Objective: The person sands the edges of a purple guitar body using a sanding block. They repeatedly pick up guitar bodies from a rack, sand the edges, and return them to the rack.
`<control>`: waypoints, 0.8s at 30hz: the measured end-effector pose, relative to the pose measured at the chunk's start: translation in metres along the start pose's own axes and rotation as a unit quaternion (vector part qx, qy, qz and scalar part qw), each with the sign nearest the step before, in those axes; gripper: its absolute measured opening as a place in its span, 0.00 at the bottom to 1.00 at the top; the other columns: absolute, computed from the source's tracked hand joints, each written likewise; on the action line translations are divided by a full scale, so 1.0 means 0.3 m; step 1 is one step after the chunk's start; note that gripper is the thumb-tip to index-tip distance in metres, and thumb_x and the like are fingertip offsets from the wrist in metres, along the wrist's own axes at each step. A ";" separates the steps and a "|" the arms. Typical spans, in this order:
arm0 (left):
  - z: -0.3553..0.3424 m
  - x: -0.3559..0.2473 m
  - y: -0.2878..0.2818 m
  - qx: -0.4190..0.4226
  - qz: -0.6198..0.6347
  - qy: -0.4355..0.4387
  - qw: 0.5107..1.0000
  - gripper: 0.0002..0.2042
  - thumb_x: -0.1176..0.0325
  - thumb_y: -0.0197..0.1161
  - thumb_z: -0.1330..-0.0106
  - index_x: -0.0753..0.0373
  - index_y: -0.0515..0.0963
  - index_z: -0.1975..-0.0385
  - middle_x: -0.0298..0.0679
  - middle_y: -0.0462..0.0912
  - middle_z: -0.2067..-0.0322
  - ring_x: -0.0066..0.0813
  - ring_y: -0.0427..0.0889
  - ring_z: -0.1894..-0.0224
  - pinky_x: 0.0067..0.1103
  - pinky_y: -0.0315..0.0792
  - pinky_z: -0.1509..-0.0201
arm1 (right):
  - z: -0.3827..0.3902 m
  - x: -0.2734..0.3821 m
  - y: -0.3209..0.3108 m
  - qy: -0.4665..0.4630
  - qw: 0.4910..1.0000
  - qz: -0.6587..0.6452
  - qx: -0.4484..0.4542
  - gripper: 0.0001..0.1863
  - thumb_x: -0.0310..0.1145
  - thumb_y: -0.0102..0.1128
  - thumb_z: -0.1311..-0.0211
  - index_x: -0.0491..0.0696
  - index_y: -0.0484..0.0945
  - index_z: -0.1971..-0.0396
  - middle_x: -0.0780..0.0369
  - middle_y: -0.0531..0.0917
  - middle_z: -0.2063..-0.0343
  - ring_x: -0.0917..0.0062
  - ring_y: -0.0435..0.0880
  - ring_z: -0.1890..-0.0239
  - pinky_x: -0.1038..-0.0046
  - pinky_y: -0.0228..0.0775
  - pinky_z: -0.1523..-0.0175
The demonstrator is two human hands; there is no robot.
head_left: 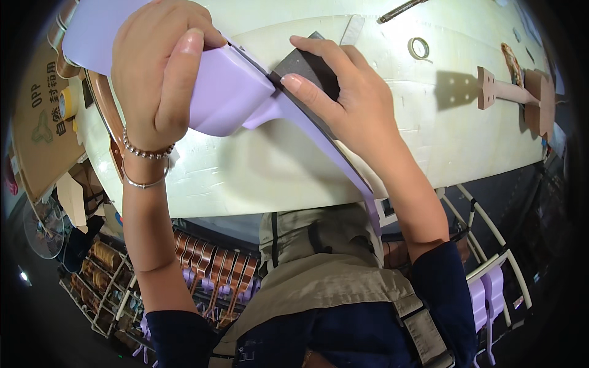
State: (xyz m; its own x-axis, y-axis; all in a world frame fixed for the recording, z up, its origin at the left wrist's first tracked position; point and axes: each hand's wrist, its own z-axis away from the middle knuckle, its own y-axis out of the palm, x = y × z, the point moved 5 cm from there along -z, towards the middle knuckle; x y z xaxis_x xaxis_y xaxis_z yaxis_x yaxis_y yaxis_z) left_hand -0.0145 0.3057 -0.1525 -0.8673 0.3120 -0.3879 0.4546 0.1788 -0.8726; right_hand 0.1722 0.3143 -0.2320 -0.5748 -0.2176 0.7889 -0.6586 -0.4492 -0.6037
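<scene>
A lilac ukulele (pixel 227 92) lies tilted on its side across the pale worktable, its neck running down toward my apron and past the table's front edge. My left hand (pixel 156 80) is wrapped over the ukulele's body, thumb and fingers pressing on its upper edge. Beaded and plain bracelets circle that wrist. In my right hand (pixel 362 104) is a dark grey block (pixel 307 69), pinched between the thumb and fingers. The block rests at the dark fretboard (pixel 328 132), close to where neck and body meet. The block's underside is hidden.
A tape roll (pixel 418 48), a flat light strip (pixel 352 29) and a dark rod-like tool (pixel 399 11) lie at the back. An unpainted instrument neck (pixel 509 92) stands at the right. Brown cardboard (pixel 46 122) is at the left. Racks of instruments (pixel 215 264) sit below the table's front edge.
</scene>
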 end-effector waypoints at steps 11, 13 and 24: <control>0.010 -0.015 -0.016 -0.008 -0.013 0.032 0.999 0.13 0.66 0.41 0.40 0.66 0.72 0.76 0.43 0.76 0.69 0.40 0.74 0.61 0.35 0.60 0.41 | 0.167 -0.186 -0.181 -0.061 0.923 0.376 -0.059 0.23 0.49 0.63 0.49 0.58 0.76 0.52 0.56 0.74 0.56 0.63 0.73 0.54 0.60 0.58 0.47; 0.018 -0.007 -0.012 -0.026 -0.010 0.047 0.998 0.13 0.66 0.42 0.40 0.66 0.72 0.76 0.44 0.76 0.69 0.39 0.74 0.61 0.33 0.62 0.44 | 0.062 -0.156 -0.157 -0.139 0.911 0.367 -0.126 0.17 0.48 0.64 0.52 0.53 0.81 0.65 0.58 0.76 0.60 0.63 0.74 0.58 0.64 0.63 0.55; 0.031 -0.047 -0.014 -0.133 0.003 0.080 0.988 0.11 0.67 0.46 0.44 0.65 0.72 0.82 0.42 0.74 0.79 0.37 0.72 0.73 0.26 0.65 0.63 | -0.205 -0.233 -0.051 0.136 0.990 -0.013 0.020 0.19 0.42 0.61 0.43 0.38 0.75 0.69 0.56 0.81 0.73 0.71 0.83 0.74 0.74 0.74 0.72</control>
State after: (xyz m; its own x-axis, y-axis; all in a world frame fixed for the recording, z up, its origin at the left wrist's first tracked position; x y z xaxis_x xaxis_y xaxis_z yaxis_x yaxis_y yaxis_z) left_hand -0.0061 0.2919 -0.1462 -0.8308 0.4533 -0.3229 0.5158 0.4093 -0.7526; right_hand 0.1926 0.3896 -0.2850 -0.6714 0.0332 0.7403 -0.6580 -0.4862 -0.5750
